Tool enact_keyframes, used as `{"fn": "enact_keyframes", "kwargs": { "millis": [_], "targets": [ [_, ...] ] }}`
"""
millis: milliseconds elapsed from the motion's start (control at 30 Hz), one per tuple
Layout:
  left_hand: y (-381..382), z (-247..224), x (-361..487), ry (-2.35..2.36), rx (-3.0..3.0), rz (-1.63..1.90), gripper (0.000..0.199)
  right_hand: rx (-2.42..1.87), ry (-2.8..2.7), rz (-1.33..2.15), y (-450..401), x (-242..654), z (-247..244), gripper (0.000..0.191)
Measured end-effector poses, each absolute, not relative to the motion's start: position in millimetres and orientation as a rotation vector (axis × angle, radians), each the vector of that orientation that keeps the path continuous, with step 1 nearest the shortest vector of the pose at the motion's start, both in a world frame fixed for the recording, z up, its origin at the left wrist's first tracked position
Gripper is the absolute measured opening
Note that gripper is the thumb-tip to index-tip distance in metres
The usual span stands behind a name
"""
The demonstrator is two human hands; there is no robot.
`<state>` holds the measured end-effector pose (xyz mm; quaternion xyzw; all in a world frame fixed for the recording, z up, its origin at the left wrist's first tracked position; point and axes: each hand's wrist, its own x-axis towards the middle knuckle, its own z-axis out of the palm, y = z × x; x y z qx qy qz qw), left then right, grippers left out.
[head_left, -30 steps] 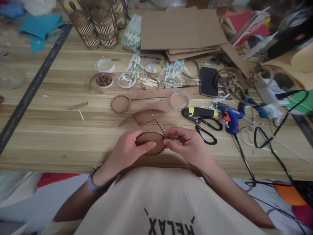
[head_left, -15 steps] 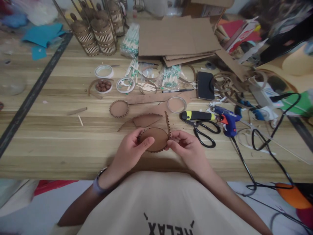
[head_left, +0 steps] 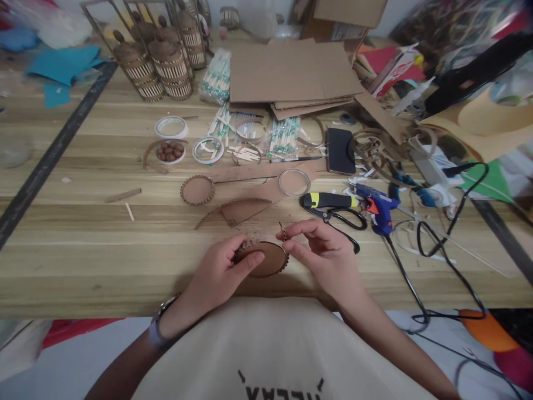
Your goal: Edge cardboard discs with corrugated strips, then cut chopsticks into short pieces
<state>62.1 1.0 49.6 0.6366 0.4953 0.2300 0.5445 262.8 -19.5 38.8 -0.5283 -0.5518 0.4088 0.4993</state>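
My left hand (head_left: 222,269) grips a round cardboard disc (head_left: 266,262) by its left side, the thumb lying on top. Around the disc's edge runs a ridged cardboard strip (head_left: 285,235), its loose end sticking up at the right. My right hand (head_left: 325,255) pinches that strip between thumb and fingers near the disc's upper right edge. Beyond the disc lie a curved ridged cardboard piece (head_left: 245,210) and a smaller round cardboard piece (head_left: 197,190) with a ridged rim.
Black scissors (head_left: 347,218), a yellow-black cutter (head_left: 331,200) and a blue glue gun (head_left: 381,210) with its cable lie at the right. Farther back are a phone (head_left: 340,151), tape rolls, a bowl of brown balls (head_left: 170,151), cardboard sheets (head_left: 291,72) and striped lanterns (head_left: 172,69).
My right fingers have moved up along the strip, and less of its loose end shows. The disc sits lower in the view; the table view has shifted slightly left.
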Motion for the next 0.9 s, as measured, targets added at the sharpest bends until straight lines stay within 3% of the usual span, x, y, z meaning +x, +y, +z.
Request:
{"fn": "enact_keyframes", "kwargs": {
  "millis": [433, 700, 900],
  "targets": [
    [-1.7, 56.3, 59.9, 1.095, 1.733, 0.446, 0.03, -1.084, -1.731, 0.763, -18.9, 259.5, 57.6, 0.015],
    [-2.0, 59.4, 57.5, 1.089, 1.703, 0.385, 0.026, -1.005, -1.858, 0.798, -18.1, 265.1, 59.9, 0.027],
    [-2.1, 60.6, 58.3, 1.051, 1.7, 0.35, 0.022, -0.974, -1.921, 0.937, -15.5, 270.2, 62.8, 0.023]
  ]
}}
